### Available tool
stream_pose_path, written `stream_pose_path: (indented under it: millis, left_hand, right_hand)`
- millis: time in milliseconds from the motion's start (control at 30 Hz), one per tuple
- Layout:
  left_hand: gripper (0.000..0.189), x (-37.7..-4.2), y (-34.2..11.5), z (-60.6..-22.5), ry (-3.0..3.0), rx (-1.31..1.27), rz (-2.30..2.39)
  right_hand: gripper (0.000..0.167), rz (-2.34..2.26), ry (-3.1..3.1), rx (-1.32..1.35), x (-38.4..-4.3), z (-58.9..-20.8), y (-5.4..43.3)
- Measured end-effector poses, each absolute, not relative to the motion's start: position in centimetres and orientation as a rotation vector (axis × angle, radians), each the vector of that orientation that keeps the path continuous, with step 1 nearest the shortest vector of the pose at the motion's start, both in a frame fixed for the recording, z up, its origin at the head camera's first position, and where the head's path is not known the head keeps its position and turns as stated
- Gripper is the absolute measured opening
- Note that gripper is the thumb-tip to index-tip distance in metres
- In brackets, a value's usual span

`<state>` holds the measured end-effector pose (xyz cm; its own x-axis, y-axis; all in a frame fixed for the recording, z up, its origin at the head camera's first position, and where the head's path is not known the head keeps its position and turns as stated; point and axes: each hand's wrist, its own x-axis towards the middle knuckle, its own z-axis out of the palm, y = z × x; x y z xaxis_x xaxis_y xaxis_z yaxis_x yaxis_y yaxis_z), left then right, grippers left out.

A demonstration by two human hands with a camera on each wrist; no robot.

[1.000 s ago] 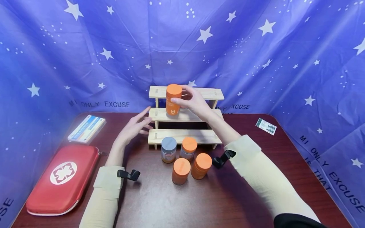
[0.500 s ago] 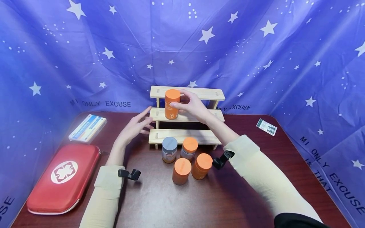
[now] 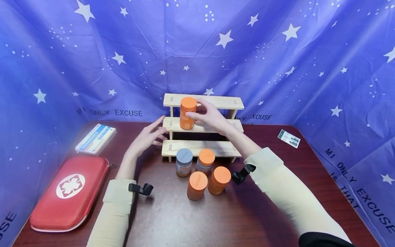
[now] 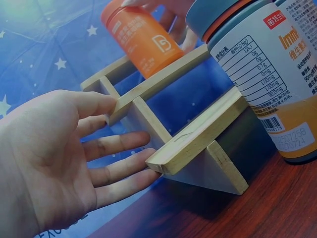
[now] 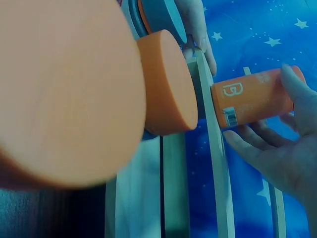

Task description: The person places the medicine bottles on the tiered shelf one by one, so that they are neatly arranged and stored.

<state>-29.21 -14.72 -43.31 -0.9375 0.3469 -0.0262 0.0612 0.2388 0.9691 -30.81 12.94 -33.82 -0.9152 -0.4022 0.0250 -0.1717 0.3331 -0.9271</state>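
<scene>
My right hand (image 3: 213, 117) grips an orange bottle (image 3: 187, 118) with an orange lid, thumb on its near side. The bottle stands upright at the left part of the middle tier of a three-tier wooden shelf (image 3: 213, 148); in the right wrist view its base is right at that tier's board. My left hand (image 3: 146, 138) has its fingers extended at the shelf's left end, fingertips at the edges of the boards in the left wrist view. In front of the shelf stand a grey-lidded bottle (image 3: 183, 163), an orange-lidded bottle (image 3: 205, 160) and two more orange bottles (image 3: 197, 186).
A red first-aid case (image 3: 69, 192) lies at the left of the dark wooden table (image 3: 172, 223), a blue-and-white box (image 3: 96, 138) behind it. A small green-and-white packet (image 3: 289, 138) lies at the back right. A starry blue curtain (image 3: 197, 48) hangs behind the table.
My right hand has lowered the orange bottle slightly onto the middle tier, then stayed nearly still. The left hand has kept its place at the shelf's end.
</scene>
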Motion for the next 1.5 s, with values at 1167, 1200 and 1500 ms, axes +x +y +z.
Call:
stream_pose_path:
  millis: [1167,1200,1500]
  left_hand:
    - [0.065,-29.4,-14.1,-43.0,2.291,0.366,1.747]
    - [0.064,-29.4,-14.2,-43.0,2.290,0.367,1.748]
    - [0.065,-29.2,-14.7,-43.3,2.304,0.361,1.746]
  right_hand:
    - [0.013,-2.268,2.275,-0.475,-19.9,-41.4,23.0]
    - [0.013,-2.237,2.273,-0.497,-19.7,-41.6,23.1]
    - [0.015,-2.098,2.068,-0.678,-19.5,-42.8,23.6]
